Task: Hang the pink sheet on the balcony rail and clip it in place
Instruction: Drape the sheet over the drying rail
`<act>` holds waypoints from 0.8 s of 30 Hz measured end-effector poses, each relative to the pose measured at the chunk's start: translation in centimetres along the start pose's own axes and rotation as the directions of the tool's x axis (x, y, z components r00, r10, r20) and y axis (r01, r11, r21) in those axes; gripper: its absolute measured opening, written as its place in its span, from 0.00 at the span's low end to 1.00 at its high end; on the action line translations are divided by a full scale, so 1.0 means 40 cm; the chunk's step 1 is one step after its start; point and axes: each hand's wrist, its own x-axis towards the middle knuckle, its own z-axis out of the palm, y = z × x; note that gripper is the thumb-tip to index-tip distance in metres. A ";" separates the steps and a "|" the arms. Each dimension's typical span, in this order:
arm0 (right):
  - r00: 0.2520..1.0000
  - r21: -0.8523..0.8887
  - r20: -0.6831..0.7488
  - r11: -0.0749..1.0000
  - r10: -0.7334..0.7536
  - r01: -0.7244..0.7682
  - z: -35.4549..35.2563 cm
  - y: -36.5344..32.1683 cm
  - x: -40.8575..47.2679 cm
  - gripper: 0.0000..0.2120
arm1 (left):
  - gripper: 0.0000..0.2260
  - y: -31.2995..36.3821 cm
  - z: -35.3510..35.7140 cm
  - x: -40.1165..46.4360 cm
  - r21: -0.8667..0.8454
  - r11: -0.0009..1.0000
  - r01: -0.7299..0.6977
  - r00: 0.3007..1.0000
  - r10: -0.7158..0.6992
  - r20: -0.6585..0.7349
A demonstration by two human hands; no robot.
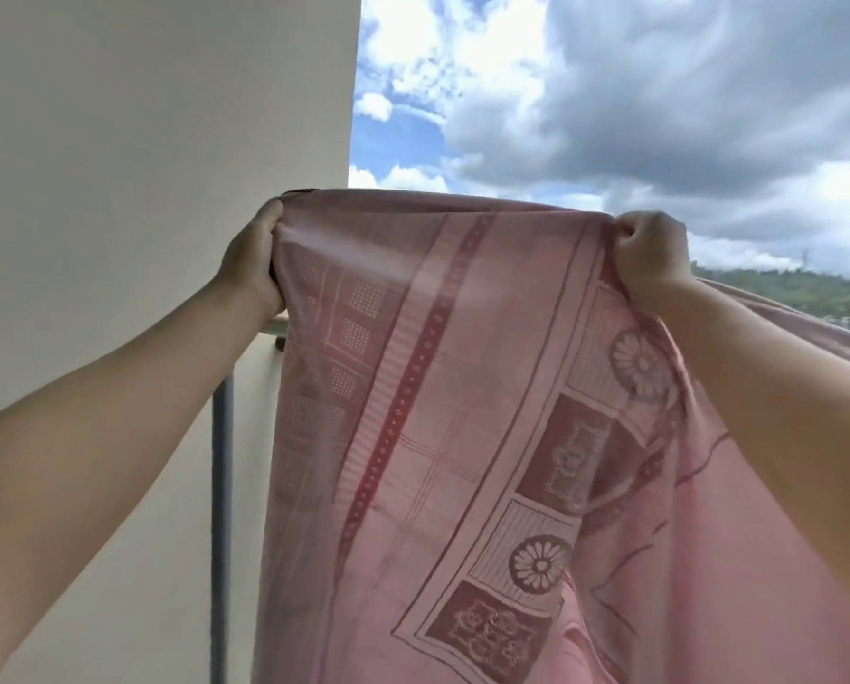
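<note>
Left hand (254,259) clenches the pink sheet (462,412) at its upper left edge, above what appears to be the mostly hidden balcony rail (276,325), while right hand (652,261) clenches its upper right edge.
</note>
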 end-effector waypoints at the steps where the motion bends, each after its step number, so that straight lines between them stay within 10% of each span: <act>1: 0.999 0.010 0.024 1.000 -0.021 0.021 0.050 -0.035 -0.001 0.12 | 0.14 -0.003 -0.050 0.017 0.036 0.999 0.010 1.000 -0.009 -0.029; 13: 0.987 0.105 0.157 0.994 -0.037 0.021 0.414 -0.321 0.004 0.12 | 0.07 -0.062 -0.449 0.200 0.220 0.963 0.156 0.892 -0.041 -0.451; 15: 0.809 -0.160 0.586 0.985 0.038 0.070 0.433 -0.343 -0.013 0.11 | 0.07 -0.092 -0.467 0.200 0.274 0.913 0.302 0.858 -0.135 -0.496; 18: 0.320 -0.362 0.890 0.930 0.324 0.065 0.471 -0.323 -0.081 0.15 | 0.06 -0.167 -0.497 0.183 0.394 0.792 0.465 0.863 -0.307 -0.401; 21: 0.286 -0.349 0.894 0.936 0.346 -0.043 0.474 -0.311 -0.116 0.17 | 0.13 -0.204 -0.461 0.177 0.681 0.643 0.350 0.905 -0.044 -0.423; 24: 0.473 -0.166 0.859 0.980 0.196 -0.106 0.439 -0.316 -0.095 0.17 | 0.19 -0.178 -0.321 0.130 0.881 0.473 0.009 0.881 0.413 -0.231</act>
